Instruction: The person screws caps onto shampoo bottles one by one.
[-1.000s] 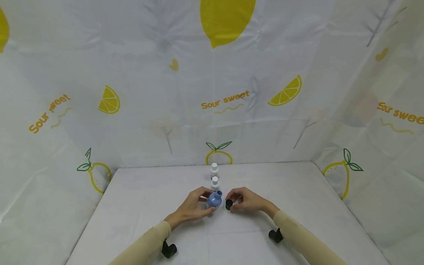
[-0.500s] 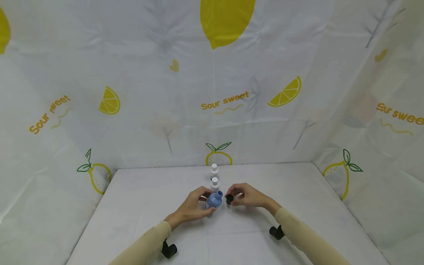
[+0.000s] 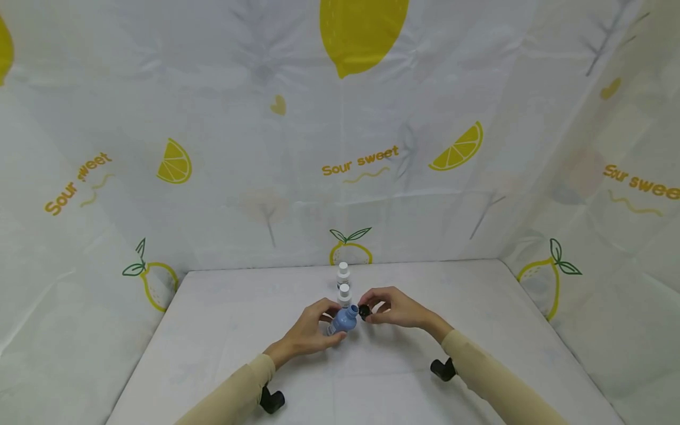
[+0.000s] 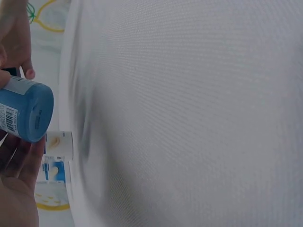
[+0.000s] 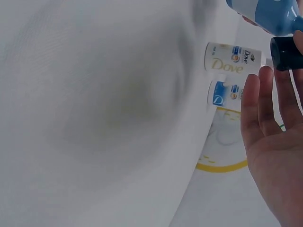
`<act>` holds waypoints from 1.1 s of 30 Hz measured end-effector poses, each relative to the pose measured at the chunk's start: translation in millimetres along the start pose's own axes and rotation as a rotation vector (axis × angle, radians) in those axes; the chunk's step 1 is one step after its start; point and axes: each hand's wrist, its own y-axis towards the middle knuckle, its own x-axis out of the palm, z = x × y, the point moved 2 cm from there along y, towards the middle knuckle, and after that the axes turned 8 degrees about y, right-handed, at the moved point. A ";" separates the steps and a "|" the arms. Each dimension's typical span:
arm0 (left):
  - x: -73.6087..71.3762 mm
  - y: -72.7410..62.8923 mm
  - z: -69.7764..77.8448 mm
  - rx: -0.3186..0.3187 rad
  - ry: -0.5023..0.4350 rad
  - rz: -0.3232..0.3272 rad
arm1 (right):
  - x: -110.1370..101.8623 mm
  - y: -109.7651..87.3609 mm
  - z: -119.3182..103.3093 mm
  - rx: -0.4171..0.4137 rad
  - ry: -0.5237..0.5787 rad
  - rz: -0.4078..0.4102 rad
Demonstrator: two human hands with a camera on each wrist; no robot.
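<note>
My left hand grips a blue bottle above the table, its bare neck tilted up and to the right. The left wrist view shows this bottle's base and barcode label. Between thumb and fingers, my right hand pinches a black bottle cap just right of the bottle mouth. In the right wrist view the cap sits close to the bottle's neck; whether they touch I cannot tell. Part of the left fingers is hidden behind the bottle.
Two white-capped Dove bottles stand upright behind my hands: a nearer bottle just past the blue one, and a farther bottle near the back edge. A white cloth covers the table; lemon-printed sheeting hangs behind it.
My right hand has lifted the black cap up and away from me, then left toward the bottle mouth. The blue bottle has tipped slightly further right; my left hand stays nearly still.
</note>
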 end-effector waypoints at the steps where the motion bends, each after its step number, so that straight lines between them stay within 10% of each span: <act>1: 0.1 0.2 -0.1 -0.001 0.002 0.000 | 0.4 0.1 -1.6 -0.009 0.001 0.003; 33: 0.4 -2.6 1.8 0.007 0.005 -0.026 | 12.9 7.3 -22.3 -0.124 0.010 0.006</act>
